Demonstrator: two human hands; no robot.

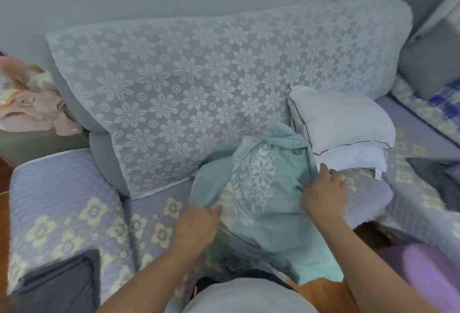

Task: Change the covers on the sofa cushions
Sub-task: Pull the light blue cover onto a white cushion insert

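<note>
Both hands' fingers grip the teal cover (268,203); white cushions (343,123) sit just beside, lace throw (199,81) behind.

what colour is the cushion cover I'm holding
Teal cushion cover with a white lace panel, seen in the head view.

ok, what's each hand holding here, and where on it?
Both hold the teal cushion cover. The left hand pinches its lower left edge; the right hand grips a fold along its right side.
</note>
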